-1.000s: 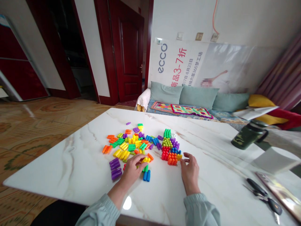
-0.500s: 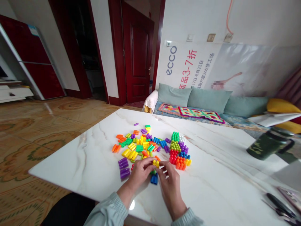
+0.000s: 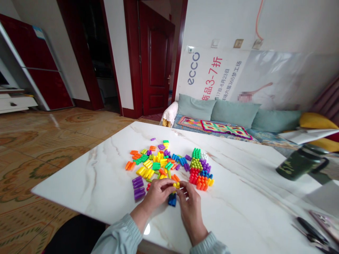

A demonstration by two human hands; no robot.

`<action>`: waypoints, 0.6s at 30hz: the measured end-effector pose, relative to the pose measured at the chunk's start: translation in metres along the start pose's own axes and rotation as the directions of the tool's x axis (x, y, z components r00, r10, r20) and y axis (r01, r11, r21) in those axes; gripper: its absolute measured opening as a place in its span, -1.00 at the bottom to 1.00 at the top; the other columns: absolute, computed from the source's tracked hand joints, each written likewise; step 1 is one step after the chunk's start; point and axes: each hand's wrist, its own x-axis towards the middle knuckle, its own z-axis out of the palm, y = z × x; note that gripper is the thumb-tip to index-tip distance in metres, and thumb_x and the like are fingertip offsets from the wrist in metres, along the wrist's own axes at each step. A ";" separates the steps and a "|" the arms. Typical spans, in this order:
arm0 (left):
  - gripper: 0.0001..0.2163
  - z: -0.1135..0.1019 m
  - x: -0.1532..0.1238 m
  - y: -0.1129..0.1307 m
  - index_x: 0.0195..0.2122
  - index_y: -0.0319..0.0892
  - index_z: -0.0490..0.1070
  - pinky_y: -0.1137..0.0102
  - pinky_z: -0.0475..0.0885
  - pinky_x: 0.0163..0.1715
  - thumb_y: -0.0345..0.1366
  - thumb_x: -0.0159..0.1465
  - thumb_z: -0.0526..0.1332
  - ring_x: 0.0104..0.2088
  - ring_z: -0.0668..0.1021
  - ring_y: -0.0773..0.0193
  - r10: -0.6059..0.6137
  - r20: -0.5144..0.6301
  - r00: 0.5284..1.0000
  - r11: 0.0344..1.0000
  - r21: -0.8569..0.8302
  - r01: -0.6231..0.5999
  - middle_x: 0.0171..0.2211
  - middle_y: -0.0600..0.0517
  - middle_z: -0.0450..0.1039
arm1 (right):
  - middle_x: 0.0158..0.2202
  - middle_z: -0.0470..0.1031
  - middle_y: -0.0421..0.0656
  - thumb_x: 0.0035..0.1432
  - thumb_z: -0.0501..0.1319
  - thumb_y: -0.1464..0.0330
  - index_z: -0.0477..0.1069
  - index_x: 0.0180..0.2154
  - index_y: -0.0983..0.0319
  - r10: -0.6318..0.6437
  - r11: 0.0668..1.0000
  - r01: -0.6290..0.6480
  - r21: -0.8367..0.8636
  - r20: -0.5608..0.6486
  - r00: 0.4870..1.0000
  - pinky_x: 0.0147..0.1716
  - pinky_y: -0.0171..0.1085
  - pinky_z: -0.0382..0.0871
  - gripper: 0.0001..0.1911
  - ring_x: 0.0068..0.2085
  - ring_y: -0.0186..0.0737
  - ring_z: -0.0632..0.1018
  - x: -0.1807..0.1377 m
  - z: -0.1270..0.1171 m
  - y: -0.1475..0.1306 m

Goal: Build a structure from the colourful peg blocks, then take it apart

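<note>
My left hand point(image 3: 156, 193) and my right hand point(image 3: 191, 205) meet over the near part of the white marble table point(image 3: 238, 197), both pinching a small yellow block piece point(image 3: 176, 184) between the fingertips. A blue block point(image 3: 172, 199) lies on the table just under the hands. Beyond the fingers spreads a pile of loose coloured blocks point(image 3: 156, 164). To its right stands an assembled cluster of blocks point(image 3: 200, 169) in green, purple, red and orange. Two purple blocks point(image 3: 138, 188) lie left of my left hand.
A dark green mug point(image 3: 300, 165) lies on its side at the table's right. Scissors point(image 3: 311, 231) and a flat item sit at the near right corner. A sofa with cushions point(image 3: 233, 114) stands behind the table, with red doors point(image 3: 155, 60) further back.
My right hand left the assembled cluster and came across to the left hand; both now pinch the yellow piece. The view shifted slightly left.
</note>
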 end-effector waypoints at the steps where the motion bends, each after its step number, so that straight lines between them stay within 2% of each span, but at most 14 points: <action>1: -0.84 0.000 0.000 0.000 -0.21 -0.19 0.61 0.37 0.58 -0.27 -0.27 0.22 0.33 -0.34 0.67 0.20 -0.001 0.007 1.000 1.000 -0.004 0.001 -0.33 -0.04 0.66 | -0.32 0.58 -0.15 0.23 0.19 0.37 0.47 -0.20 0.21 -0.010 1.000 0.011 -0.014 0.004 1.000 -0.41 -0.33 0.45 -0.88 -0.38 -0.27 0.56 0.000 -0.001 -0.001; 4: -0.83 0.000 -0.001 0.001 -0.21 -0.20 0.61 0.37 0.58 -0.29 -0.26 0.21 0.34 -0.34 0.67 0.20 -0.014 0.025 1.000 1.000 -0.019 0.015 -0.31 -0.06 0.66 | -0.32 0.57 -0.15 0.24 0.18 0.35 0.47 -0.21 0.20 -0.066 0.996 0.064 -0.056 -0.023 0.998 -0.42 -0.35 0.44 -0.87 -0.39 -0.28 0.56 0.006 -0.013 -0.008; 6: -0.83 -0.001 -0.001 0.002 -0.22 -0.21 0.60 0.37 0.58 -0.32 -0.25 0.21 0.34 -0.34 0.66 0.19 -0.036 0.039 0.999 0.999 -0.034 0.038 -0.30 -0.08 0.66 | -0.33 0.57 -0.15 0.23 0.19 0.31 0.46 -0.20 0.20 -0.086 0.993 0.075 -0.093 -0.121 0.989 -0.42 -0.35 0.44 -0.86 -0.38 -0.27 0.56 0.015 -0.032 -0.013; 8: -0.83 -0.001 -0.002 0.003 -0.24 -0.21 0.60 0.37 0.58 -0.33 -0.24 0.21 0.33 -0.35 0.67 0.19 -0.058 0.056 0.997 0.996 -0.058 0.062 -0.31 -0.09 0.66 | -0.33 0.57 -0.12 0.22 0.20 0.25 0.45 -0.19 0.21 -0.061 0.989 0.022 -0.145 -0.269 0.961 -0.40 -0.33 0.44 -0.81 -0.35 -0.24 0.56 0.026 -0.057 -0.015; 11: -0.81 -0.001 -0.003 0.000 -0.23 -0.23 0.59 0.34 0.59 -0.31 -0.23 0.22 0.32 -0.35 0.68 0.17 -0.086 0.075 0.993 0.990 -0.109 0.094 -0.32 -0.10 0.65 | -0.30 0.58 -0.07 0.15 0.19 0.15 0.45 -0.20 0.23 0.053 0.967 -0.152 -0.206 -0.420 0.906 -0.41 -0.30 0.43 -0.70 -0.35 -0.20 0.57 0.039 -0.095 -0.003; 13: -0.79 0.000 -0.004 -0.002 -0.21 -0.23 0.59 0.32 0.59 -0.28 -0.21 0.23 0.32 -0.32 0.68 0.15 -0.101 0.083 0.991 0.985 -0.134 0.111 -0.29 -0.11 0.65 | -0.30 0.59 -0.03 0.08 0.18 0.10 0.45 -0.25 0.23 0.153 0.930 -0.279 -0.242 -0.435 0.887 -0.41 -0.25 0.42 -0.65 -0.38 -0.17 0.56 0.041 -0.110 0.013; 15: -0.77 0.000 -0.004 -0.004 -0.19 -0.23 0.59 0.32 0.60 -0.26 -0.19 0.24 0.31 -0.30 0.68 0.14 -0.109 0.086 0.990 0.982 -0.146 0.121 -0.26 -0.12 0.65 | -0.32 0.59 -0.01 0.03 0.15 0.09 0.44 -0.29 0.23 0.233 0.886 -0.364 -0.286 -0.406 0.884 -0.42 -0.22 0.41 -0.64 -0.40 -0.13 0.56 0.037 -0.115 0.032; 18: -0.76 0.001 -0.005 -0.005 -0.19 -0.23 0.59 0.30 0.60 -0.25 -0.17 0.25 0.31 -0.30 0.68 0.14 -0.110 0.085 0.990 0.981 -0.151 0.121 -0.27 -0.12 0.65 | -0.34 0.60 0.00 -0.01 0.11 0.14 0.44 -0.30 0.23 0.273 0.858 -0.387 -0.338 -0.338 0.901 -0.40 -0.19 0.40 -0.66 -0.38 -0.08 0.57 0.029 -0.111 0.052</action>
